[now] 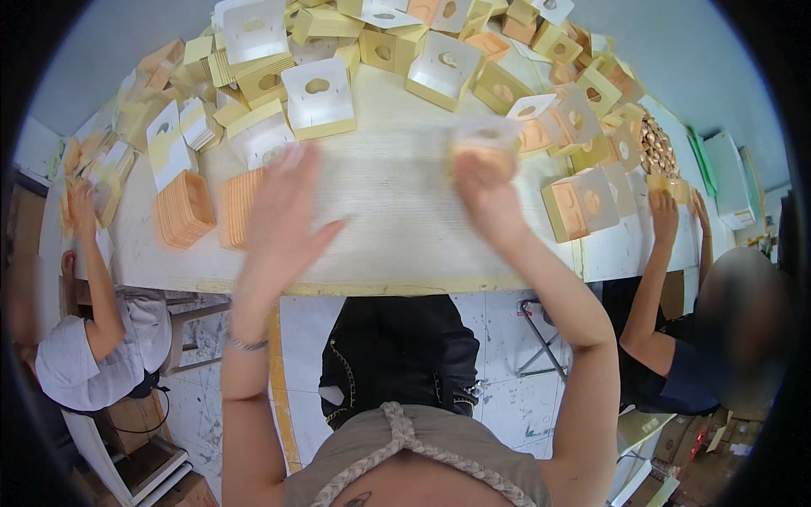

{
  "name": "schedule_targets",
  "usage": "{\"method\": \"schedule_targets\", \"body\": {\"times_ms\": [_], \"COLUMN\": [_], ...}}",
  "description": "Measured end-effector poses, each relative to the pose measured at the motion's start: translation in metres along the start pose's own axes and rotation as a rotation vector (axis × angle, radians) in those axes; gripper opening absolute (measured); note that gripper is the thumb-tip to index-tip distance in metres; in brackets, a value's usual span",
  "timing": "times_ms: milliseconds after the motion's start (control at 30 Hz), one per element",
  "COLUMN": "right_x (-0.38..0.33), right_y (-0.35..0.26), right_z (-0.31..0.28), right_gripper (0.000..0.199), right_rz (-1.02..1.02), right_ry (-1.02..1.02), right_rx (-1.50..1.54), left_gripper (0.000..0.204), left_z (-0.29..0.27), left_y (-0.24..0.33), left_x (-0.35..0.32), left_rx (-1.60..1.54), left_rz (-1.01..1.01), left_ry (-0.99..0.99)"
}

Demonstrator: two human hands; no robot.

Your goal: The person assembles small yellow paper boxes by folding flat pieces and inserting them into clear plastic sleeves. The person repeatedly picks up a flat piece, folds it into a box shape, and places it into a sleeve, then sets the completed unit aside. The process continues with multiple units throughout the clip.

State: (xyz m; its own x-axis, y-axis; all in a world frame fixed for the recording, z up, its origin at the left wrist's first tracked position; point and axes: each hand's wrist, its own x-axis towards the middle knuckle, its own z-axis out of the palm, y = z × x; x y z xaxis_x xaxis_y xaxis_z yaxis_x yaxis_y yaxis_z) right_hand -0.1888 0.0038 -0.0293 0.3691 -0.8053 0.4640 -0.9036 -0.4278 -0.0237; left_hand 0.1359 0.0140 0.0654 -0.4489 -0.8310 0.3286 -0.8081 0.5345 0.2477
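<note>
1. Left of the frame's centre, the left hand (285, 211) is showing blurred, its thumb standing apart from its fingers; whether it is touching the nearby stack of peach trays (240, 203), I cannot tell.
2. Right of centre, the right hand (490, 193) is gripping a blurred peach-and-white box (486, 140) over the surface (397, 190).
3. Yellow and white boxes (318, 91) are crowding the upper frame.
4. At far right, a co-worker's hands (666, 218) are working near metallic brown pieces (657, 148).

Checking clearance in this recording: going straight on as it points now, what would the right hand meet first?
Probably the open yellow window box with the white interior, ahead and slightly left of the right hand and its blurred box; depth is unclear.
</note>
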Motion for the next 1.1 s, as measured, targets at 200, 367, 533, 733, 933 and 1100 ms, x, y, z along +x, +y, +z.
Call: {"method": "schedule_targets", "body": {"times_ms": [200,367,533,733,933,1100], "right_x": [0.063,0.129,0.114,0.106,0.105,0.098], "right_y": [-0.002,0.004,-0.065,-0.127,-0.097,-0.029], "right_z": [-0.023,0.031,0.008,0.000,0.012,-0.015], "right_gripper": [0.045,0.026,0.012,0.025,0.034,0.033], "right_rz": [0.049,0.255,0.046,0.596,0.847,0.790], "right_ry": [0.341,0.097,0.321,-0.644,-0.793,-0.641], "right_rx": [-0.271,-0.288,0.170,1.533,1.681,1.332], "left_gripper": [0.106,0.106,0.101,0.089,0.088,0.077], "left_z": [-0.011,0.010,0.010,0.028,0.018,-0.006], "left_y": [-0.073,-0.047,-0.028,-0.011,-0.027,-0.035], "left_x": [-0.036,-0.012,-0.011,-0.005,0.001,0.014], "left_rx": [0.191,0.169,0.262,0.234,0.171,0.358], "left_rz": [-0.174,-0.158,-0.175,-0.032,-0.045,-0.104], "left_ry": [-0.121,-0.108,-0.037,0.025,-0.131,-0.121]}}
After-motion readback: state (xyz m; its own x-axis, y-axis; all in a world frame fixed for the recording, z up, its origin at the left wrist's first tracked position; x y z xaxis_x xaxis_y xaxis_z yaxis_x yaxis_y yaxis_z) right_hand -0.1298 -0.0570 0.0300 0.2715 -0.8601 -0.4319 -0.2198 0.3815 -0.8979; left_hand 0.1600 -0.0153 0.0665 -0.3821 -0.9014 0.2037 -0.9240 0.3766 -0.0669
